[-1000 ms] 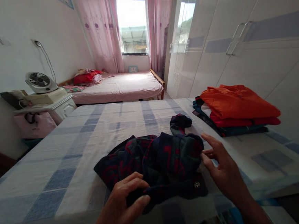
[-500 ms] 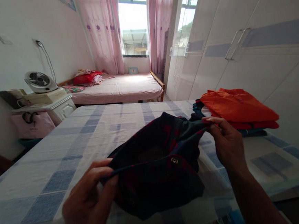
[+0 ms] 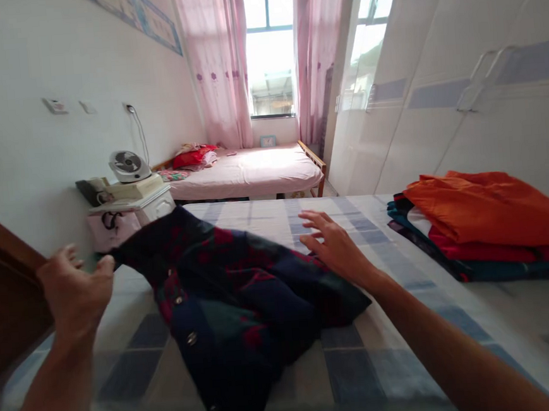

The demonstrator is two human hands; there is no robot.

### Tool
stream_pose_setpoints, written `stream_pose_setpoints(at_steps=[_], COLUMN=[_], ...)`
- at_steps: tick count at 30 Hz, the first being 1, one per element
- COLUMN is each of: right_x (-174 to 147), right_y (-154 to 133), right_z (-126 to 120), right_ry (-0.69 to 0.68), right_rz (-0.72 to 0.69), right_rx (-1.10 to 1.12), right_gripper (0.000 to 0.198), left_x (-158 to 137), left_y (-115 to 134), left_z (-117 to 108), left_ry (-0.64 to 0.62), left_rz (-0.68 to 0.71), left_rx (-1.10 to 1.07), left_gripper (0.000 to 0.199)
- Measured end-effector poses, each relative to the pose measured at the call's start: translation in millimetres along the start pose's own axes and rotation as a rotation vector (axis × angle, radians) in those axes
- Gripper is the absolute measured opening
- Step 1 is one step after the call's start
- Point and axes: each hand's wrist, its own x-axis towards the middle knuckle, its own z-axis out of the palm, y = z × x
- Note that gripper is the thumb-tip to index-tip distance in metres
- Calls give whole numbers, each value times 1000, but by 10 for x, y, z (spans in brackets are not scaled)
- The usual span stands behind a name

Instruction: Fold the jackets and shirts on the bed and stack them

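Observation:
A dark navy buttoned shirt (image 3: 243, 296) with red and green plaid patches lies loosely spread across the bed, its row of buttons running down the left side. Beside its upper left corner is my left hand (image 3: 79, 287), thumb and fingers apart, with the cloth's tip close to the thumb. My right hand (image 3: 332, 242) hovers at the shirt's far right edge, fingers spread and holding nothing. Part of the shirt's right side is hidden behind that hand and forearm.
A folded stack of clothes (image 3: 494, 213), orange on top, sits on the right of the checked bed sheet (image 3: 363, 363). White wardrobes (image 3: 449, 135) line the right side. A fan (image 3: 129, 165) stands on a cabinet at left; a second bed (image 3: 262, 171) is by the window.
Both hands have let go of the shirt, which now lies spread out with its buttons showing. My left hand moved left and my right hand moved inward. The view shifted left.

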Motion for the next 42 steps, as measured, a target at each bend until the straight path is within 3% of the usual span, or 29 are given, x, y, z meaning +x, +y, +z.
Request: stream_pose_setpoints(at_steps=[3,7,10,12,13,14,16,19,21,23,27,30,33,36,39,42], right_x=[-467,-854,-893,-767,-653,-505,-140,378,519,421,-202,-522,-536,-447,-416,-401], right_y=[174,313,386,429,449,468,507,576,614,637,684,794,971,1097,1106,1102], right_z=[-86,-176,-177,-197,-223,-259,-345,-421,-371,-237,54,114,83,12,-174,-568], right_ry=[-199,-387,-459,-525,-544,-532,-381,89,303,300,-119,-251,-195,-115,16,254], right_rz=[108,180,236,255,253,254,288,333,326,296,87,49,105,154,308,373], right_rx=[-223,-487,-652,-640,-583,-508,-330,-121,-141,-271,-412,-566,-688,-587,-302,-90], right_gripper=[44,61,35,16,17,19,19,30,43,53,53,63,43,23,27,34], left_x=[-131,-219,-90,24,75,120,189,248,272,288,327,371,401,403,432,540], left_y=[-139,-30,116,190,221,250,308,398,447,474,480,491,543,607,629,592], left_z=[216,496,683,789,836,877,949,1027,1065,1096,1157,1209,1235,1169,969,684], left_ry=[-164,-381,-479,-552,-583,-608,-640,-673,-699,-725,-753,-753,-744,-724,-679,-598], left_rz=[4,249,359,420,453,485,534,566,574,581,585,571,569,592,568,478], left_rx=[68,13,51,117,144,159,168,190,211,223,234,253,251,208,166,156], left_gripper=[55,54,53,54,55,55,55,57,60,63,63,59,41,25,28,39])
